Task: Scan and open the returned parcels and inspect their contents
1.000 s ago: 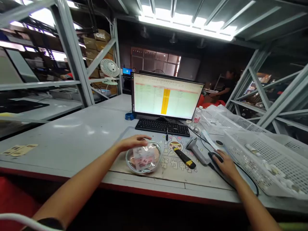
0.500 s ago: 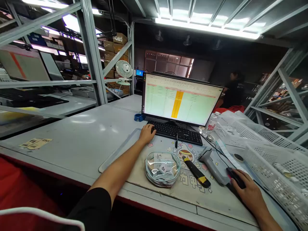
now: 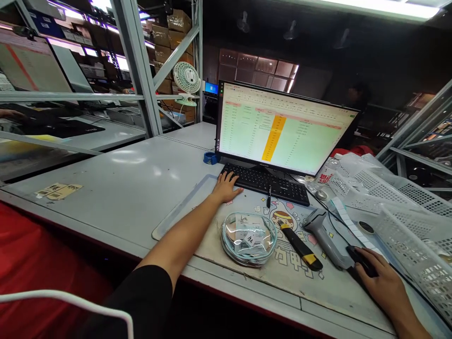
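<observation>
My left hand (image 3: 226,187) rests on the left end of a black keyboard (image 3: 282,187), its fingers stretched out and spread over the keys. Around a black computer mouse (image 3: 363,262) at the right, my right hand (image 3: 383,278) is closed. Between my arms lies a round clear pouch (image 3: 249,239) with light-blue edging, a white label and papers inside. Beside it are a black and yellow utility knife (image 3: 301,246) and a grey barcode scanner (image 3: 326,240). A black pen (image 3: 269,197) lies against the keyboard's front. Behind it, the monitor (image 3: 282,129) shows a spreadsheet with an orange column.
White perforated baskets (image 3: 406,240) line the right side, with a plastic bottle (image 3: 326,172) behind. A roll of blue tape (image 3: 211,158) sits left of the monitor. Yellowish labels (image 3: 59,191) lie on the table's left part. A fan (image 3: 186,77) is clipped to the metal frame (image 3: 139,66).
The camera view has tilted downward and shifted, so the desk sits differently in frame. My left hand's fingers and thumb are spread wider on the keyboard. My right hand stays on the mouse.
</observation>
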Demonstrator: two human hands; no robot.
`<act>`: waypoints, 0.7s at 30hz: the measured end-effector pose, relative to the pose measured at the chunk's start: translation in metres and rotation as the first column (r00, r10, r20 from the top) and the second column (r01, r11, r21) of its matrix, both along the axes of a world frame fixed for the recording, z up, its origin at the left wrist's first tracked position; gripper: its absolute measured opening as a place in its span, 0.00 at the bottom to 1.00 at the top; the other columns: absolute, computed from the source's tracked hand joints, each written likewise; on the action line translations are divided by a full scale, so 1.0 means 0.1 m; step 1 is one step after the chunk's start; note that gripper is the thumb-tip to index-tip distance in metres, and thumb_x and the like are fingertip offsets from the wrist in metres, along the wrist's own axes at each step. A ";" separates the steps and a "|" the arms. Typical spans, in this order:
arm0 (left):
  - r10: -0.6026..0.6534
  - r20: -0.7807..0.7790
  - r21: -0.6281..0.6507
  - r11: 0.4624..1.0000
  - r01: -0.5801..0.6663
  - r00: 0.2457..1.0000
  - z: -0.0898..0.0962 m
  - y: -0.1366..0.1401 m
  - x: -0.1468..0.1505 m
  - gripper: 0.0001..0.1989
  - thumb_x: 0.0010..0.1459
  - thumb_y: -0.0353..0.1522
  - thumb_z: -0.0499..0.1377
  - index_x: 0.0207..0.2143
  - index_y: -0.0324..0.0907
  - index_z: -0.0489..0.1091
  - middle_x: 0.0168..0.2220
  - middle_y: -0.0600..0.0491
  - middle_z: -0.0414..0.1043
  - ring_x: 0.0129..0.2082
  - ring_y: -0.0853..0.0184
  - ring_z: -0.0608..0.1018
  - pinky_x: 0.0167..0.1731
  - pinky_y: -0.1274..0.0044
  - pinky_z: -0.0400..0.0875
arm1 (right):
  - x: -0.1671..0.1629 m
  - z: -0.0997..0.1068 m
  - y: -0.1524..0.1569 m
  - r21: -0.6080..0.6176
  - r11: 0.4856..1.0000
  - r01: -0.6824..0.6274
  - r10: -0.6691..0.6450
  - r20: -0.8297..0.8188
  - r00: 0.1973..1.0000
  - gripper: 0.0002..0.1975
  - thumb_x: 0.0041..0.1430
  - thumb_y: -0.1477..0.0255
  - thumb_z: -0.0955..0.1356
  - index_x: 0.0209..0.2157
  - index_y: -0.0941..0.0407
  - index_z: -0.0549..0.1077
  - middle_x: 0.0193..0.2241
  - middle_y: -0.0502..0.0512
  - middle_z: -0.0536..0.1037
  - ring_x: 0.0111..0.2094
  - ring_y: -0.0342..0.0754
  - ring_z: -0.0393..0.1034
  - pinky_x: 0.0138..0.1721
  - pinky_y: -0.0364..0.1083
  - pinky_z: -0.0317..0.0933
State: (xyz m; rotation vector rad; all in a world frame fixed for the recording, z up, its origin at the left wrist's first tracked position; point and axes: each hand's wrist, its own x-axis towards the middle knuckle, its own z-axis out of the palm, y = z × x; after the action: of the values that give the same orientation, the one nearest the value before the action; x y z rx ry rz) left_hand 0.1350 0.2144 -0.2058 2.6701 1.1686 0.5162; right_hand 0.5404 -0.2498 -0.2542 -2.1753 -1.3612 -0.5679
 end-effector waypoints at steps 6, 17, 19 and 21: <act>0.004 -0.005 0.015 1.000 -0.004 1.000 0.01 -0.02 0.00 0.41 0.70 0.55 0.50 0.75 0.40 0.56 0.78 0.42 0.47 0.77 0.42 0.47 0.75 0.53 0.39 | -0.03 0.01 0.00 0.000 1.000 -0.007 0.007 0.002 1.000 0.26 0.61 0.51 0.64 0.53 0.50 0.79 0.55 0.58 0.79 0.53 0.63 0.78 0.55 0.61 0.72; 0.057 -0.029 0.020 0.998 -0.056 0.998 0.11 -0.04 0.10 0.41 0.68 0.55 0.52 0.73 0.40 0.59 0.76 0.40 0.50 0.76 0.40 0.52 0.73 0.54 0.45 | 0.06 -0.05 0.01 0.036 0.999 -0.005 0.005 -0.008 1.000 0.29 0.61 0.49 0.64 0.55 0.51 0.76 0.56 0.62 0.79 0.55 0.67 0.77 0.57 0.64 0.70; 0.074 -0.028 0.022 0.997 -0.073 0.997 0.12 -0.04 0.15 0.41 0.69 0.56 0.51 0.73 0.40 0.60 0.76 0.39 0.50 0.75 0.38 0.53 0.73 0.52 0.47 | 0.10 -0.08 0.02 0.030 0.999 -0.020 0.020 -0.004 1.000 0.29 0.61 0.48 0.64 0.54 0.52 0.77 0.55 0.62 0.79 0.54 0.67 0.78 0.57 0.65 0.70; 0.091 -0.020 0.031 0.995 -0.090 0.996 0.11 -0.04 0.19 0.40 0.70 0.55 0.50 0.73 0.39 0.59 0.77 0.39 0.50 0.76 0.39 0.52 0.73 0.52 0.46 | 0.13 -0.09 0.03 0.028 0.999 -0.046 0.046 -0.007 0.999 0.29 0.62 0.47 0.64 0.54 0.51 0.77 0.55 0.62 0.80 0.54 0.67 0.78 0.57 0.64 0.71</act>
State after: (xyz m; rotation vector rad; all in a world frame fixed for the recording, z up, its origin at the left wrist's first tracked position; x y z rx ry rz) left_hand 0.1538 0.2106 -0.1950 2.6639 1.3026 0.5246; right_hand 0.5529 -0.2469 -0.2634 -2.1166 -1.3881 -0.5575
